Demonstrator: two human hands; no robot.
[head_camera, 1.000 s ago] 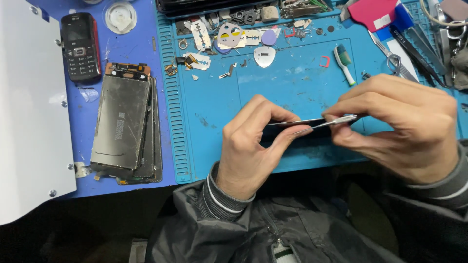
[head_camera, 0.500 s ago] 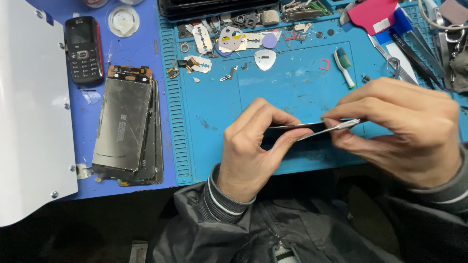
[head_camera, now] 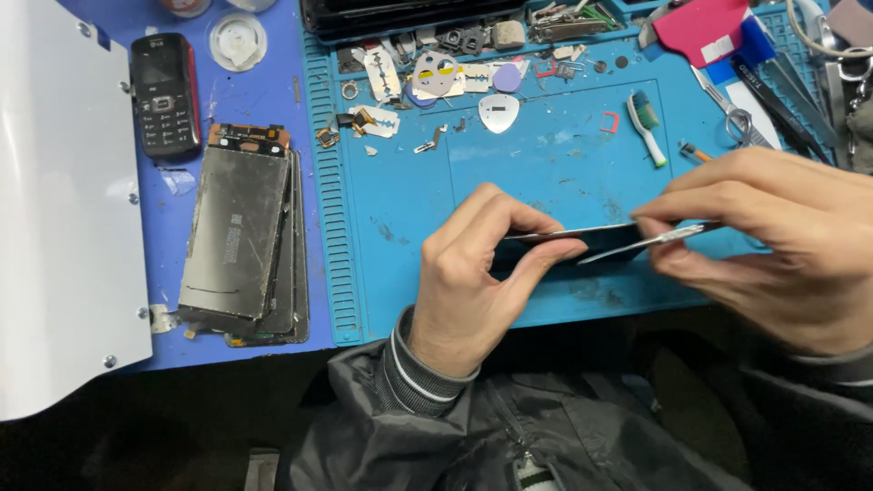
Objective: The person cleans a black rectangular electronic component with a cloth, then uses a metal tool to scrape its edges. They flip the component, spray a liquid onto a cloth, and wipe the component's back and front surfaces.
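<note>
Head view: left hand [head_camera: 473,273] pinches phone [head_camera: 582,241] edge-on; right hand [head_camera: 773,236] holds blade [head_camera: 650,242].

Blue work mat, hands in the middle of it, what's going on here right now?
A person holds a thin dark phone-like device edge-up over the blue mat. The left hand pinches its near end, while the right hand presses a thin metal blade against its edge. Off to the left lies a stack of removed screen panels and an old keypad phone. Small parts, picks, a toothbrush and scissors lie along the mat's far side.
</note>
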